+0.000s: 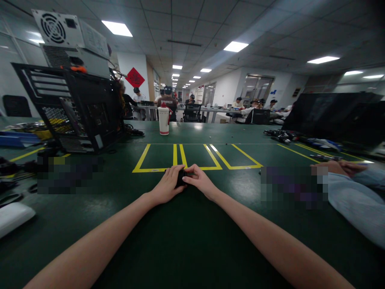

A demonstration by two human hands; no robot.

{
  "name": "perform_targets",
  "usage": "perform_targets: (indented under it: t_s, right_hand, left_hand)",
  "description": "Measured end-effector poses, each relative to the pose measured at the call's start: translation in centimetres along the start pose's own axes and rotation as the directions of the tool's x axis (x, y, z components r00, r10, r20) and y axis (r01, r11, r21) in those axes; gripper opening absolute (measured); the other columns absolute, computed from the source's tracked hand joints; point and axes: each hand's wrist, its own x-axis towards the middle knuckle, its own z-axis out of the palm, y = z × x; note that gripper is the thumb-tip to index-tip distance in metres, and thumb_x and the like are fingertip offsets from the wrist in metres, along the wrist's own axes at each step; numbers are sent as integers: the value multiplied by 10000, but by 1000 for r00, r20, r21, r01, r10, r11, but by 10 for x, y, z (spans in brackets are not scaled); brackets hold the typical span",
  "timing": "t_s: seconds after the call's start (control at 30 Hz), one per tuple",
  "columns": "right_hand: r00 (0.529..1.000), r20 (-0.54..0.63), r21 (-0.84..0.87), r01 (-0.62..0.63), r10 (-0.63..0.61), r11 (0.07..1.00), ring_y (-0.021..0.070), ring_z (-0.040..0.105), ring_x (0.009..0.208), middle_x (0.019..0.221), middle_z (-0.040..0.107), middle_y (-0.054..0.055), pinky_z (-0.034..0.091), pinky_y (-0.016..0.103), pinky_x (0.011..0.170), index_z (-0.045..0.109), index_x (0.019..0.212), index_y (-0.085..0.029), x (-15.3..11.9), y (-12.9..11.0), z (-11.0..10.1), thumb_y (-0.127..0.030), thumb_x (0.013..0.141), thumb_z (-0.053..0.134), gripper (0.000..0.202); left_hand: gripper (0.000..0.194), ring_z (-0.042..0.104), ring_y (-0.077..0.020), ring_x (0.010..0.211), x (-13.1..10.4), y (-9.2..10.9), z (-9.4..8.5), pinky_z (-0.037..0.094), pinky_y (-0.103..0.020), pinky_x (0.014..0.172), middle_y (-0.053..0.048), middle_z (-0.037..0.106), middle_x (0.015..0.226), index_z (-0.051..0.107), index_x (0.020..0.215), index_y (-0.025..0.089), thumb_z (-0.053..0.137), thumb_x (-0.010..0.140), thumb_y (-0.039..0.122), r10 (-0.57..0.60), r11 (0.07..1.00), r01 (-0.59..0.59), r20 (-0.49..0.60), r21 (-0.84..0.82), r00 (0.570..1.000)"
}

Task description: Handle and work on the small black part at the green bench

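Note:
Just in front of the yellow tape frames, both my hands meet around a small black object (pixel 181 178). My left hand (pixel 168 184) wraps it from the left, with fingers over its top and the thumb along its near side. From the right, my right hand (pixel 200 182) pinches it between thumb and bent fingers. Most of the object is covered by the fingers, so its kind cannot be made out. It is low over the green tabletop (pixel 186 241); whether it touches the surface is unclear.
An open computer case (pixel 87 108) with a power supply (pixel 72 32) on top stands at left. A white cup (pixel 164 119) is beyond the tape (pixel 153 170). Cables (pixel 279 135) lie at right, near another person's hands (pixel 333 167). A white object (pixel 15 218) lies near left.

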Motion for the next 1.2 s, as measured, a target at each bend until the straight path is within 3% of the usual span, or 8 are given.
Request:
perform_targets:
  t_s: [0.17,0.37,0.8,1.0,1.2]
  right_hand:
    - [999,-8,-9,33,-33,999,132,534,850,883,508,-8,430,312,789,469,819,-204,2,2,1,-277,642,623,245]
    - [1000,-24,-12,-13,12,1000,139,539,864,923,524,12,413,336,820,481,926,-201,3,3,0,-272,638,629,331]
    - [1000,-15,2,14,-14,1000,131,533,857,903,517,-9,425,316,806,472,838,-207,0,-3,2,-313,644,620,265]
    - [998,-59,-82,-3,-2,997,141,526,871,948,524,24,413,330,816,494,915,-193,1,1,1,-337,658,605,315]
    - [1000,-12,-41,8,-9,999,144,538,875,954,530,21,424,325,801,486,904,-193,2,5,0,-306,644,620,314]
  left_hand:
    - [556,388,-238,1088,0,-2,2,329,-441,925,-81,367,1194,241,1214,218,538,745,251,18,1000,-18,-24,0,1000]
    - [578,384,-243,1085,0,-4,5,329,-441,923,-93,358,1200,234,1219,201,548,735,243,20,1000,-20,-24,12,1000]
    - [562,388,-249,1091,-1,-1,0,331,-469,919,-80,346,1219,225,1227,233,527,753,257,1,1000,-1,3,-10,1000]
    - [563,384,-250,1093,-1,-1,0,333,-465,920,-79,347,1213,228,1224,228,528,749,253,0,1000,0,7,-2,1000]
    - [554,375,-251,1101,0,-1,1,323,-457,930,-90,360,1197,235,1216,207,528,747,240,18,1000,-18,-13,14,1000]
